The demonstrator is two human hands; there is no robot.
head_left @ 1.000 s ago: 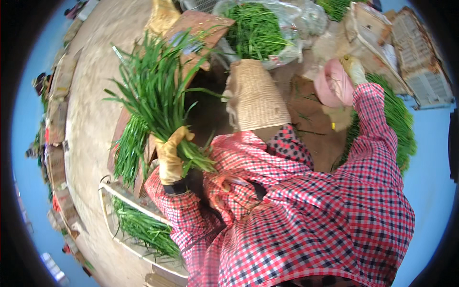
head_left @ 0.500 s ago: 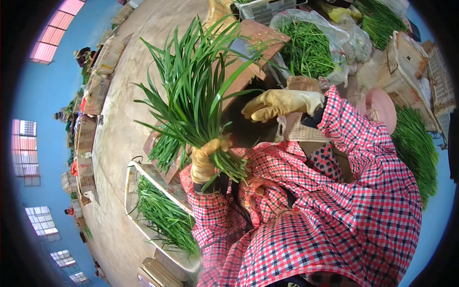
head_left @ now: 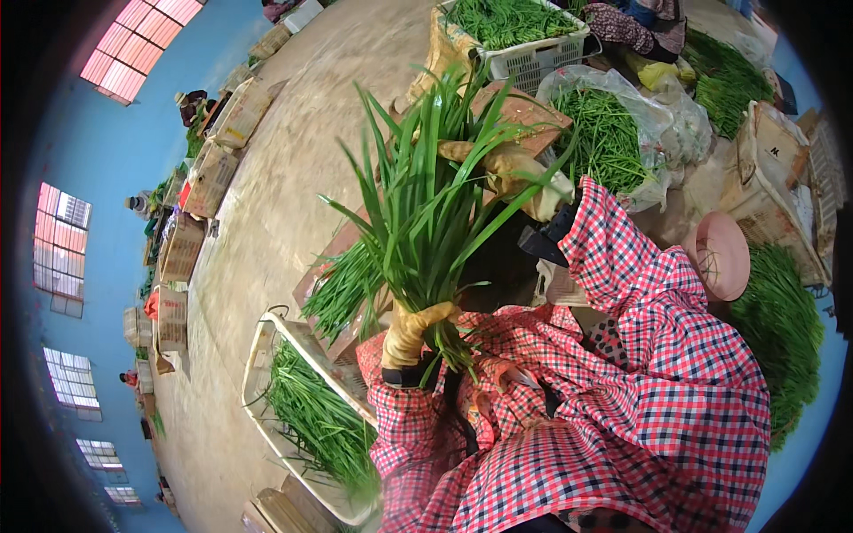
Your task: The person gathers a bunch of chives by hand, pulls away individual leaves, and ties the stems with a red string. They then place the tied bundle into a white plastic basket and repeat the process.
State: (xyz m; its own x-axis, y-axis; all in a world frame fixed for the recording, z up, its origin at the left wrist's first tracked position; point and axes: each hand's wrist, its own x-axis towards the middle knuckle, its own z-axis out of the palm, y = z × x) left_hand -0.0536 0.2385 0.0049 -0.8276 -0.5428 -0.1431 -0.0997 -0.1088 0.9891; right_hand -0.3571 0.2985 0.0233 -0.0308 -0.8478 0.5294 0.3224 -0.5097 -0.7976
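A bunch of long, flat green leaves that look like chives point(head_left: 425, 222) stands upright before me, tips fanned out at the top. My left hand point(head_left: 418, 333), in a tan work glove, is closed around its lower stems, with the cut ends poking out below. Behind the upper leaves reaches my right hand point(head_left: 520, 167), gloved as well. Its fingers stretch toward the left and are partly covered by leaves; I see nothing held in them. Another bunch of greens point(head_left: 345, 291) lies just left of the one I hold.
A white crate point(head_left: 251, 373) of greens stands at lower left. Beyond my right hand are a reddish-brown board point(head_left: 533, 133), a plastic bag point(head_left: 665, 147) of greens and another full crate point(head_left: 533, 64). A pink round basin point(head_left: 721, 256) sits at right. Another person point(head_left: 644, 27) sits far off.
My right hand has moved left and up, from beside the bunch to behind its leaves. My left hand, still gripping the bunch, sits slightly lower and to the right in the view, which has shifted.
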